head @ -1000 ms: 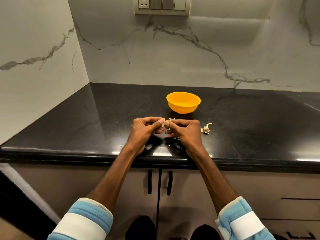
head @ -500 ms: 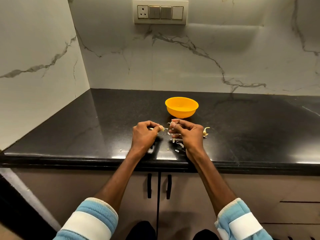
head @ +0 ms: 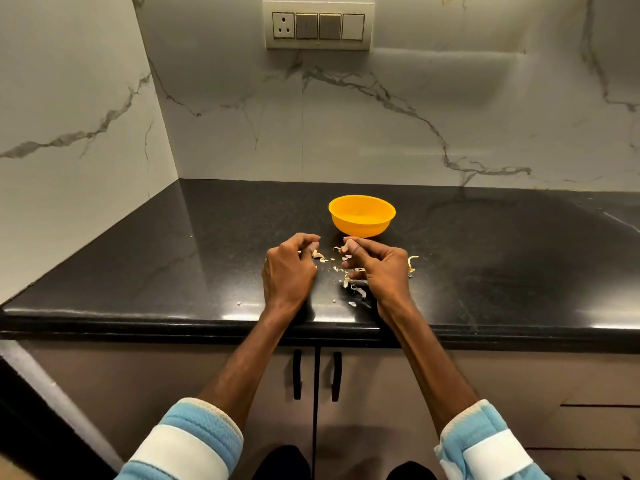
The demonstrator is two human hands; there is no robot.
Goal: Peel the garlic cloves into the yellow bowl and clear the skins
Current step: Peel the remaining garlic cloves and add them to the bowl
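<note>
A: Start at the left. What's there?

B: A marble wall meets the black counter in the corner. Low down, a blue and white sleeve shows, and that arm reaches up over the counter's front edge.

A: And the left hand?

B: The left hand sits low over the counter, back upward, fingers curled in tight. A pale scrap lies right at its fingertips. I cannot tell whether the hand pinches it or whether it rests on the counter.

A: Between the two hands?

B: They are apart. Loose skins are scattered on the counter in the gap, most of them close to the right hand's inner side, with a few flecks nearer the front edge.

A: Where is the bowl?

B: The yellow bowl stands upright on the counter just behind the hands, nearer the right one. Its inside is too washed out to read. A switch plate is on the wall above it.

A: The right hand?

B: The right hand pinches a pale garlic clove at its fingertips, just in front of the bowl, with the other fingers curled beneath.

A: Anything farther right?

B: A curled garlic stem piece lies on the counter just beside that hand's outer edge.
</note>
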